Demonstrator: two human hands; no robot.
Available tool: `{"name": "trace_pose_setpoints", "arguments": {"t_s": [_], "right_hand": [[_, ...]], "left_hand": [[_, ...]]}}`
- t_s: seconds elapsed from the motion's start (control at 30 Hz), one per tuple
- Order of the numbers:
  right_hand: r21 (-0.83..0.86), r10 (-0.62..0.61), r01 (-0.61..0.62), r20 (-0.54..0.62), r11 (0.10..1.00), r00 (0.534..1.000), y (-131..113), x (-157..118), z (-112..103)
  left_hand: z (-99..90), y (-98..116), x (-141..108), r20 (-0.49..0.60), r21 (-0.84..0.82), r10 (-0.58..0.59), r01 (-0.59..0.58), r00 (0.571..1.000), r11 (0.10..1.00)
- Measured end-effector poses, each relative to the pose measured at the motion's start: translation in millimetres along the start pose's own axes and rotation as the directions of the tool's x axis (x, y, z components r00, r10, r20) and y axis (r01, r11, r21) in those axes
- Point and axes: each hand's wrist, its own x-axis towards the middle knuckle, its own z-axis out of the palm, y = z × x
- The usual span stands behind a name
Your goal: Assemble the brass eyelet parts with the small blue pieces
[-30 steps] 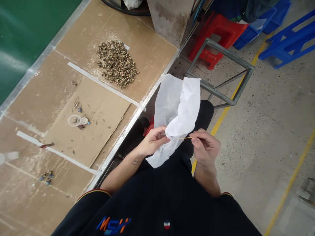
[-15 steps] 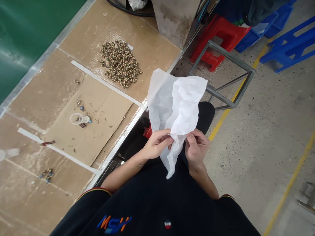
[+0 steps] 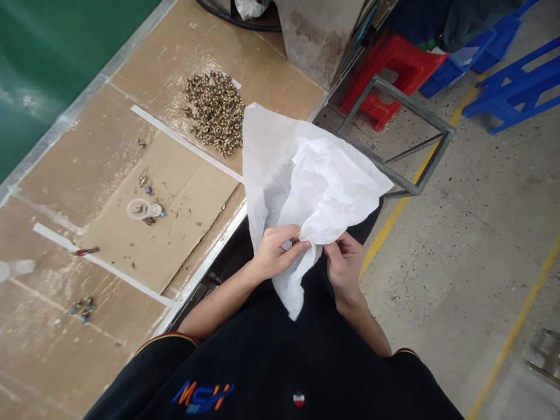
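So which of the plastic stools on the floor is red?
The red stool, lying beside the grey metal frame near the bench; the other stools, farther right, are blue.

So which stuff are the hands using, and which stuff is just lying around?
In use:
white paper sheet, pinched by the left hand and the right hand.

Lying about:
pile of small metal parts
clear cup
cardboard-covered table
red stool
metal frame

"MSH" lettering on black shirt (image 3: 262, 373)
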Motion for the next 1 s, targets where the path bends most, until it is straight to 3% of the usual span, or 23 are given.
{"name": "trace_pose_setpoints", "arguments": {"t_s": [0.37, 0.53, 0.63, 0.73, 0.83, 1.0], "right_hand": [[-0.086, -0.025, 0.038, 0.144, 0.996, 0.989, -1, 4, -3], [-0.242, -0.179, 0.218, 0.173, 0.945, 0.968, 0, 6, -13], [-0.349, -0.388, 0.417, 0.153, 0.839, 0.909, 4, 5, -17], [-0.416, -0.534, 0.554, 0.176, 0.721, 0.827, 11, 5, -21], [-0.453, -0.597, 0.605, 0.181, 0.655, 0.782, 15, 4, -23], [-0.484, -0.613, 0.606, 0.165, 0.632, 0.772, 17, 3, -23]], "left_hand": [[-2.9, 3, 2, 0.061, 0.127, 0.01, -0.018, 0.998, 0.992], [0.6, 1, -1, 0.095, 0.03, -0.12, 0.117, 0.988, 0.993], [6.6, 0, -1, 0.112, -0.149, -0.253, 0.268, 0.961, 0.952], [14.8, -1, -1, 0.189, -0.341, -0.359, 0.404, 0.914, 0.849], [21.7, -3, -1, 0.229, -0.441, -0.373, 0.437, 0.899, 0.784], [25.6, -8, -1, 0.269, -0.418, -0.357, 0.442, 0.895, 0.794]]}}
